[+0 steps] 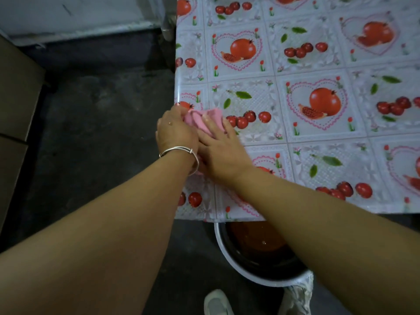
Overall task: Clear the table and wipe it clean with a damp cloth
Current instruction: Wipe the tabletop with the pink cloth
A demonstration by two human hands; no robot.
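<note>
Pink cloth (200, 120) on surface (318, 133): left hand (175, 133) fingers grasp its edge; right hand (221, 151) fingers flat atop.

Table cover (306, 71) under the right hand (221, 151): glossy embossed plastic (oilcloth look). Pink cloth (200, 120) at the fingertips: soft matt terry. Bangle (179, 153) on the left wrist: shiny metal. Basin (227, 253) below the right forearm: smooth rim. Floor (102, 123) left of the hands: rough, matt.
</note>
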